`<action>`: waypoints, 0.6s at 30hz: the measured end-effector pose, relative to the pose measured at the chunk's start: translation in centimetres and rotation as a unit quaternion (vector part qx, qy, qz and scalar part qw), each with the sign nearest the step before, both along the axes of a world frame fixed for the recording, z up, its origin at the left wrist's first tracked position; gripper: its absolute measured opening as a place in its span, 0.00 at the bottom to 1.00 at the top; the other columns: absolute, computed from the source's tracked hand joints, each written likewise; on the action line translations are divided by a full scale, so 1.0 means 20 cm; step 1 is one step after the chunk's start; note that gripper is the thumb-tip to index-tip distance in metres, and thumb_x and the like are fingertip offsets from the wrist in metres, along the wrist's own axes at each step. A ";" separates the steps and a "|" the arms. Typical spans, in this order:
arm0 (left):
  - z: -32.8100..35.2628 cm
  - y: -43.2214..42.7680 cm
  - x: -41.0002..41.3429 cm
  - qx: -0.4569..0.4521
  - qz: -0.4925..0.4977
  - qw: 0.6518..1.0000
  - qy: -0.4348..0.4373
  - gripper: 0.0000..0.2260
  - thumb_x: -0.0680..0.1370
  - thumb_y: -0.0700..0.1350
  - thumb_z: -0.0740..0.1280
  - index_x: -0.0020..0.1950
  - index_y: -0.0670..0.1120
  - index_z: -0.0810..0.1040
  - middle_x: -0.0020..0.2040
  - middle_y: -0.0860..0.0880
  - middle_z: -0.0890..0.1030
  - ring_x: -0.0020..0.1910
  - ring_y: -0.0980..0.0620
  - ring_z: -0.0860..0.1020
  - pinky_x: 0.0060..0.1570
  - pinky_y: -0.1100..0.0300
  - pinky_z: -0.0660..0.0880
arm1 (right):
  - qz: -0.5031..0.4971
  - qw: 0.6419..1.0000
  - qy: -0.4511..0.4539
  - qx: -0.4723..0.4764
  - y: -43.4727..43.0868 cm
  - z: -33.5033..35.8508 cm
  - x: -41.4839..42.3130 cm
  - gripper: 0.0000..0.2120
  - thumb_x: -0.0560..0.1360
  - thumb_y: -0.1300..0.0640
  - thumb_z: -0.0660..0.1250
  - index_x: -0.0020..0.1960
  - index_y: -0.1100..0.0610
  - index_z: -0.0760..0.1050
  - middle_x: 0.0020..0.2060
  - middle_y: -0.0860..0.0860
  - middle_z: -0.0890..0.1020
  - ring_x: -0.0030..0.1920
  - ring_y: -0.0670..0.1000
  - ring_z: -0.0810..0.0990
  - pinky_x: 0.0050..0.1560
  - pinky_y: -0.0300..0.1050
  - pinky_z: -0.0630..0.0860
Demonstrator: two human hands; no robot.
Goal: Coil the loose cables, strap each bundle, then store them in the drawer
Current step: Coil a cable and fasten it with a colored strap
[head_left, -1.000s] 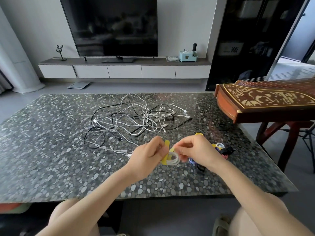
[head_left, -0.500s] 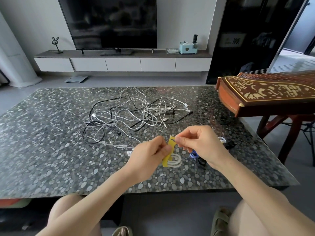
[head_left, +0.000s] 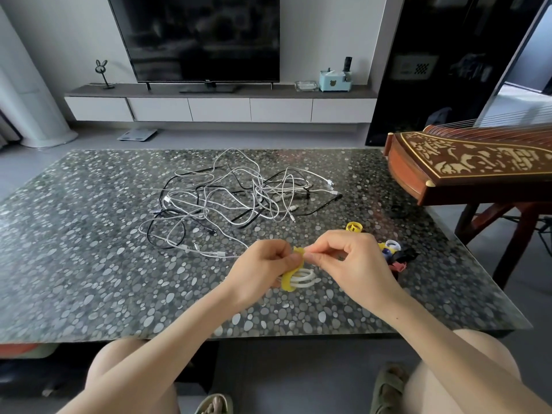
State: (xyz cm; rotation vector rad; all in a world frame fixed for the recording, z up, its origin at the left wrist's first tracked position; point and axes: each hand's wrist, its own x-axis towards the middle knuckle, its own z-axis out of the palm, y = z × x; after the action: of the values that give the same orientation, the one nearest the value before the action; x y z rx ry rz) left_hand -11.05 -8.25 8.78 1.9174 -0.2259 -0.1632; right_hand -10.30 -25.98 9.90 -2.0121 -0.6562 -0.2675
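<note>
A small coil of white cable [head_left: 303, 278] hangs just above the table near its front edge, with a yellow strap [head_left: 289, 280] wrapped around it. My left hand [head_left: 260, 270] grips the coil and strap from the left. My right hand [head_left: 343, 259] pinches the strap's upper end at the coil's top. A tangle of loose white and black cables [head_left: 233, 198] lies spread over the middle of the table. A little pile of coloured straps [head_left: 394, 253] sits to the right of my right hand, and a yellow strap roll [head_left: 354, 227] lies just behind it.
The pebble-patterned table [head_left: 89, 264] fills the foreground. A wooden zither [head_left: 466, 162] on a stand overhangs the table's right side. A TV [head_left: 194, 37] stands on a low white drawer cabinet [head_left: 221, 109] by the far wall. My knees show below the table's front edge.
The strap's free end, which stood out to the side, has been drawn up over the coil; both hands now meet at its top. The camera view shifted slightly.
</note>
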 end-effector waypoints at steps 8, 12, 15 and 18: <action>0.02 0.00 -0.01 0.014 0.003 1.000 -0.005 0.19 0.78 0.45 0.66 0.26 0.56 0.73 0.24 0.56 0.71 0.25 0.57 0.68 0.30 0.62 0.64 | 0.079 0.906 0.351 0.222 0.00 -0.01 0.03 0.13 0.69 0.50 0.69 0.43 0.60 0.81 0.37 0.56 0.84 0.37 0.51 0.82 0.37 0.41 0.79; 0.02 0.00 -0.01 0.028 -0.005 1.000 -0.010 0.15 0.78 0.45 0.67 0.31 0.51 0.72 0.29 0.48 0.73 0.30 0.49 0.70 0.35 0.53 0.66 | 0.104 0.825 0.510 0.218 0.03 0.00 0.06 0.12 0.66 0.54 0.72 0.43 0.63 0.80 0.36 0.56 0.82 0.33 0.49 0.79 0.31 0.38 0.77; 0.02 0.01 -0.02 0.065 -0.016 0.997 -0.027 0.15 0.78 0.46 0.65 0.33 0.47 0.69 0.27 0.53 0.69 0.27 0.52 0.65 0.31 0.57 0.62 | 0.102 0.811 0.538 0.207 0.05 0.02 0.08 0.06 0.67 0.58 0.70 0.35 0.61 0.83 0.31 0.54 0.81 0.29 0.48 0.78 0.27 0.37 0.74; 0.03 0.01 -0.05 0.052 -0.038 0.997 -0.036 0.15 0.81 0.44 0.59 0.34 0.47 0.67 0.28 0.56 0.69 0.28 0.54 0.65 0.31 0.60 0.65 | 0.071 0.835 0.509 0.195 0.06 0.03 0.11 0.13 0.73 0.63 0.68 0.30 0.59 0.81 0.27 0.53 0.80 0.26 0.46 0.76 0.25 0.35 0.72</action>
State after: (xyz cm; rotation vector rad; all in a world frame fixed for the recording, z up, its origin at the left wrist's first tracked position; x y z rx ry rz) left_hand -11.97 -7.97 9.41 2.0214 -0.3448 -0.1595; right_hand -8.00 -24.75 10.44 -1.4039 -0.0372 0.6895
